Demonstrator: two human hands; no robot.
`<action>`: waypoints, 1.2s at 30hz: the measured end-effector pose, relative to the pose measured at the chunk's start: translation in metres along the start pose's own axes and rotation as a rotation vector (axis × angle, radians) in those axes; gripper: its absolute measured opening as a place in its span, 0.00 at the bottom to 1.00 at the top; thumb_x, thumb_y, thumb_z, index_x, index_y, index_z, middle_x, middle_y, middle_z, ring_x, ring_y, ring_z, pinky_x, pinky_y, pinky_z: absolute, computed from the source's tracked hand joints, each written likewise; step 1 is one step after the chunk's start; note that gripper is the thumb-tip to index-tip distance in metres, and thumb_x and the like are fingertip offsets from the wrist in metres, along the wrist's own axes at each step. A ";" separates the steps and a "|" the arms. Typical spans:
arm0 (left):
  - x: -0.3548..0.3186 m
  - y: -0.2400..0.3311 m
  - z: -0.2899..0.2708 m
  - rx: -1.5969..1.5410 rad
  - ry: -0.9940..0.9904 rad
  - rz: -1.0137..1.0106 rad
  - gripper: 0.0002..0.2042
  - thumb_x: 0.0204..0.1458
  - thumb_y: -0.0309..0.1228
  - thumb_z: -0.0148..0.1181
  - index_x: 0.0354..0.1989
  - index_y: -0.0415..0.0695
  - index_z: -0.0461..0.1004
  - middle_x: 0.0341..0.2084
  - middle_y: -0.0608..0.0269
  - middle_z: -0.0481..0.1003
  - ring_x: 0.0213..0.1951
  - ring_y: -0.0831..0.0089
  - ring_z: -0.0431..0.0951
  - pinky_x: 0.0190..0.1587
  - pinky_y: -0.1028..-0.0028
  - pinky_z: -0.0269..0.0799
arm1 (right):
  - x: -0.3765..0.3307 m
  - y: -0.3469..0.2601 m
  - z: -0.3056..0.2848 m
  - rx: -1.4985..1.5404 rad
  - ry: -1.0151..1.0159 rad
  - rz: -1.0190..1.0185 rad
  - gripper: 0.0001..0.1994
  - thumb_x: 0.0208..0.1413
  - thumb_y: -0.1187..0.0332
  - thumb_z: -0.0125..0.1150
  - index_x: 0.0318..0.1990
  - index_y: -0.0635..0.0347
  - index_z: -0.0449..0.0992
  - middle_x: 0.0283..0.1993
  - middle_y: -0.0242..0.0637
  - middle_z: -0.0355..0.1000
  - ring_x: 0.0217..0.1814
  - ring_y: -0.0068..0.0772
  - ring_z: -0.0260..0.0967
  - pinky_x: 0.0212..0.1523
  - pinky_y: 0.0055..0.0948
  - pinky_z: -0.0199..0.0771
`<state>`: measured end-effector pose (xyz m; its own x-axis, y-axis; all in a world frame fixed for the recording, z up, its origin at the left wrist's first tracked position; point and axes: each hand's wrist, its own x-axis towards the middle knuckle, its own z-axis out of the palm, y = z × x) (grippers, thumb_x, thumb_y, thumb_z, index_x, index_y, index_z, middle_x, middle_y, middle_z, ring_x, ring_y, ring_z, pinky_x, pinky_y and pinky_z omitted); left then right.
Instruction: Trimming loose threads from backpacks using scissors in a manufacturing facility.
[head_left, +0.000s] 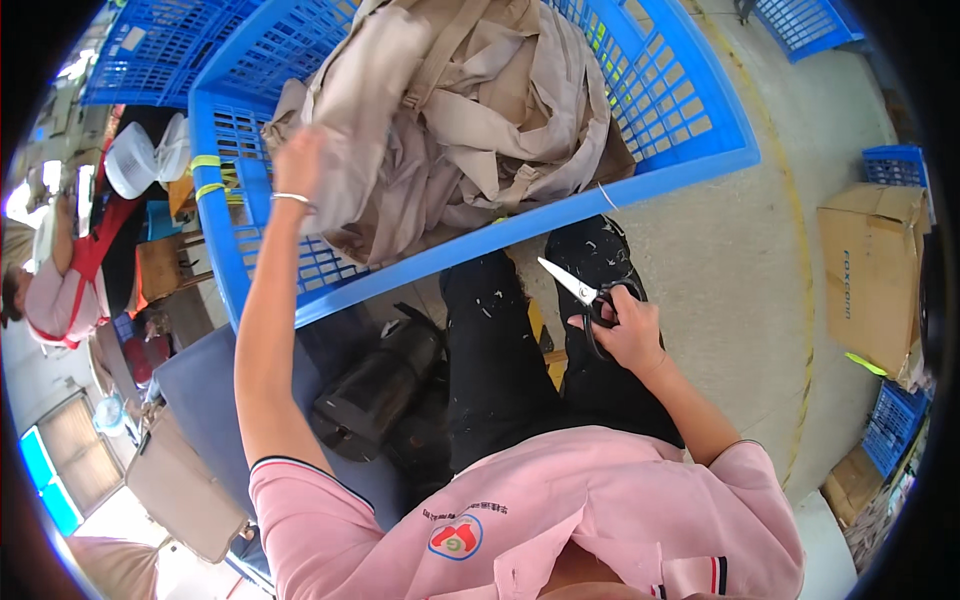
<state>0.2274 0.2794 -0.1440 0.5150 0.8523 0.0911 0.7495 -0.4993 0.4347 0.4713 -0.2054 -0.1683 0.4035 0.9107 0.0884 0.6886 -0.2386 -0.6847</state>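
My right hand [632, 332] is closed around the black handles of a pair of scissors [573, 282]. The scissors' pale metal blades point up and left, above my dark trousers. At the left side of a big blue plastic crate [480, 258], my left hand [299, 168] grips a beige fabric piece [372, 75]. Both that hand and the cloth in it are smeared by motion, and the fingertips are hard to make out. More beige fabric pieces with straps [510, 110] lie heaped and tangled inside the crate.
Beside my legs, a black bag [375, 385] rests near a dark blue surface [215, 400]. Cardboard boxes [870, 280] and smaller blue crates [897, 425] line the right. Another person [75, 270] in pink and red is at the far left.
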 end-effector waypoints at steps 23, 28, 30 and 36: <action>-0.408 0.108 -0.014 -1.744 0.330 -0.740 0.19 0.66 0.32 0.44 0.62 0.35 0.66 0.59 0.53 0.71 0.59 0.62 0.72 0.62 0.62 0.68 | -0.015 -0.034 -0.029 0.955 -0.075 0.409 0.14 0.64 0.56 0.59 0.40 0.59 0.75 0.29 0.26 0.72 0.24 0.16 0.68 0.25 0.18 0.67; -0.418 0.094 -0.011 -1.605 0.285 -0.772 0.18 0.65 0.29 0.43 0.60 0.35 0.67 0.56 0.53 0.74 0.55 0.63 0.76 0.59 0.65 0.72 | -0.004 -0.035 -0.014 1.073 0.046 0.470 0.13 0.62 0.58 0.63 0.41 0.58 0.74 0.36 0.27 0.73 0.34 0.15 0.69 0.31 0.19 0.68; -0.426 0.093 -0.016 -1.475 0.163 -0.849 0.17 0.63 0.27 0.45 0.59 0.34 0.68 0.53 0.55 0.76 0.52 0.64 0.78 0.57 0.66 0.74 | 0.007 -0.036 -0.015 1.121 0.169 0.494 0.12 0.61 0.60 0.64 0.41 0.58 0.74 0.38 0.28 0.73 0.36 0.15 0.69 0.33 0.20 0.69; -0.429 0.095 -0.028 -1.374 0.287 -0.958 0.21 0.66 0.38 0.48 0.61 0.37 0.67 0.56 0.57 0.73 0.56 0.67 0.74 0.58 0.65 0.70 | 0.033 -0.037 -0.026 0.863 -0.017 0.358 0.10 0.55 0.69 0.70 0.38 0.59 0.72 0.35 0.26 0.71 0.35 0.16 0.64 0.39 0.19 0.65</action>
<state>0.0656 -0.1296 -0.1170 -0.0770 0.8216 -0.5649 -0.2415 0.5343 0.8100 0.4749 -0.1752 -0.1218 0.4914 0.8379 -0.2376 -0.1639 -0.1789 -0.9701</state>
